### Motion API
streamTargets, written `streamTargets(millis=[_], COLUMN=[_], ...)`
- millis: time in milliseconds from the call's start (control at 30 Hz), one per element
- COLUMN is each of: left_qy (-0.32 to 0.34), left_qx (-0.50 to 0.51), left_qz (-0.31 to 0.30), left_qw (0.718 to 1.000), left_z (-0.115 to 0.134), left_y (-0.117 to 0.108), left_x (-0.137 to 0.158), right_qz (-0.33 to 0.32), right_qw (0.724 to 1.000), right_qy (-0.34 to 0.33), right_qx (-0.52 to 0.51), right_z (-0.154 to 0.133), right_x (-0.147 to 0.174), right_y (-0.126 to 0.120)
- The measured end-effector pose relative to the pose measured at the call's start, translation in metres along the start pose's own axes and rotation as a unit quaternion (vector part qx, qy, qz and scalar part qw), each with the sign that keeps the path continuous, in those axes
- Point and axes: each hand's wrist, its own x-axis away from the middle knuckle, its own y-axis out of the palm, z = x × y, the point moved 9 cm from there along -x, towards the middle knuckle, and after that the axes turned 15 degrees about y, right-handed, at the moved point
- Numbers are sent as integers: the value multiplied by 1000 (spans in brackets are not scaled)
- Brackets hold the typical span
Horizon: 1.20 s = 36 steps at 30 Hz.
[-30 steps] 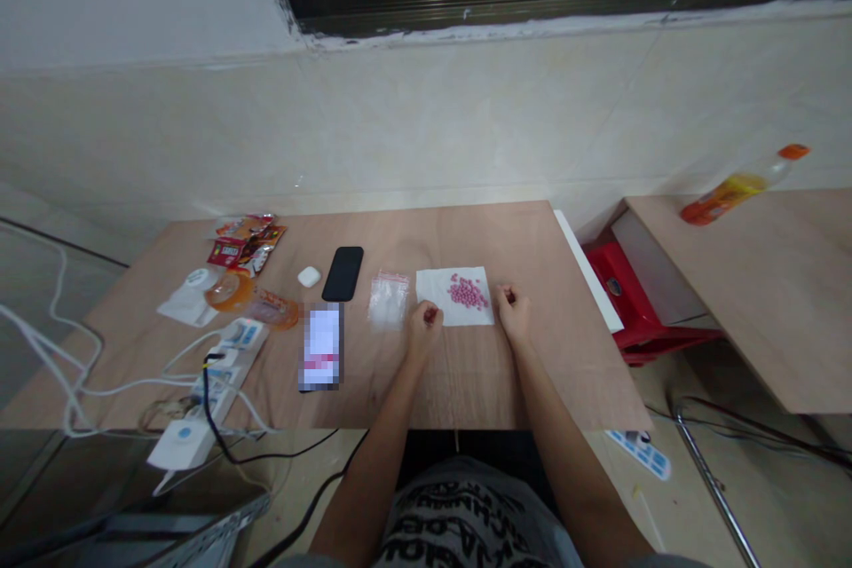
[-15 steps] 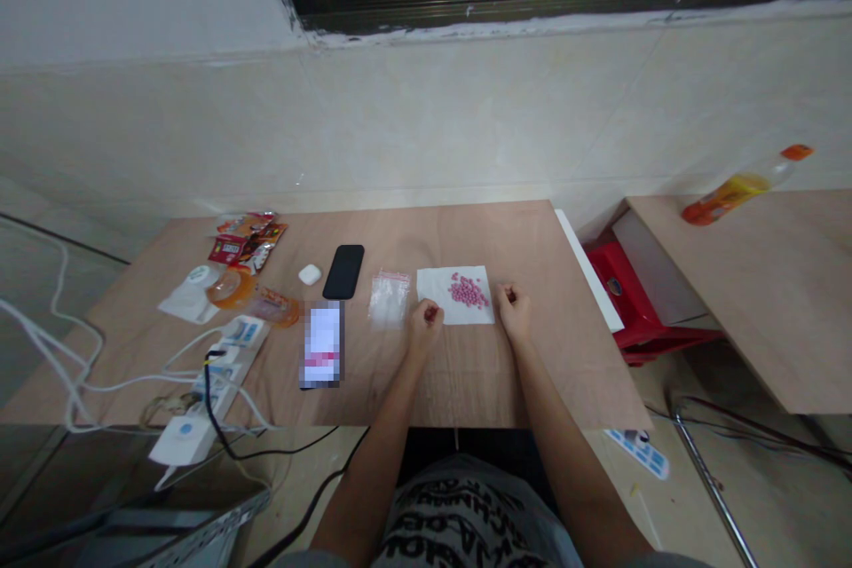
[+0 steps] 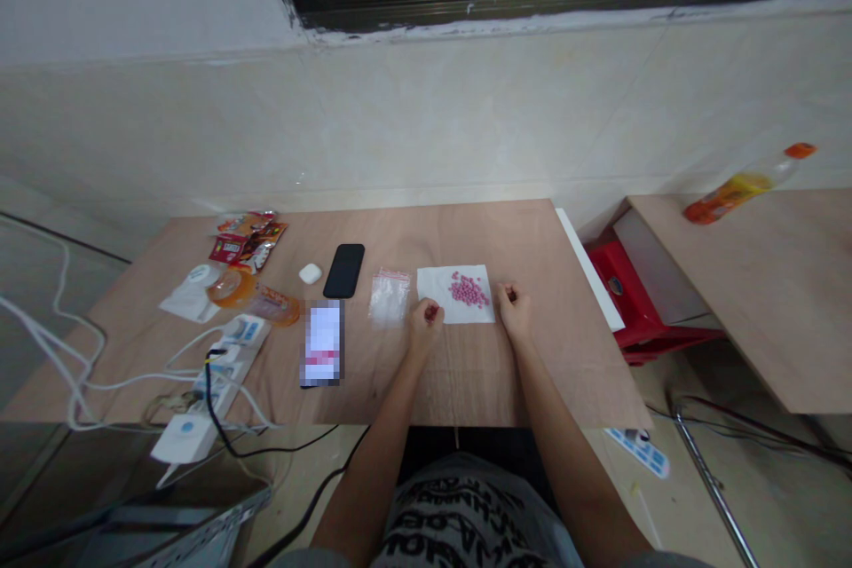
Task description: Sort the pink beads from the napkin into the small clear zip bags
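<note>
A square white sheet (image 3: 436, 284) lies flat on the wooden table, bearing a heap of small pink beads or pellets (image 3: 468, 290) on its right half. At the sheet's lower left corner rests my left hand (image 3: 424, 326), its fingers curled closed. My right hand (image 3: 516, 311) lies just beyond the right edge of the sheet, also curled into a loose fist. I see nothing held in either hand. Left of the sheet are clear zip bags (image 3: 390, 297) with a red seal line, close to my left hand.
Farther left lie a black phone (image 3: 344, 271), a phone with a lit, blurred screen (image 3: 323, 342), a white case (image 3: 310, 273), an orange drink bottle (image 3: 256, 295), snack packets (image 3: 246, 240) and a power strip (image 3: 213, 386) with cables. Another bottle (image 3: 745, 186) lies on the right-hand table.
</note>
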Motion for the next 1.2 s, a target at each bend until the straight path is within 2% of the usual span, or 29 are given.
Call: streamTargets(millis=[1200], left_qy=[-2], left_qx=[7], left_qz=[0], left_qw=[1000], left_z=[4], left_y=[-1], left_x=[0], right_qz=[0], right_qw=[1000], right_qy=[-11], right_qx=[0], right_z=[-10], right_x=[5], right_y=[-2])
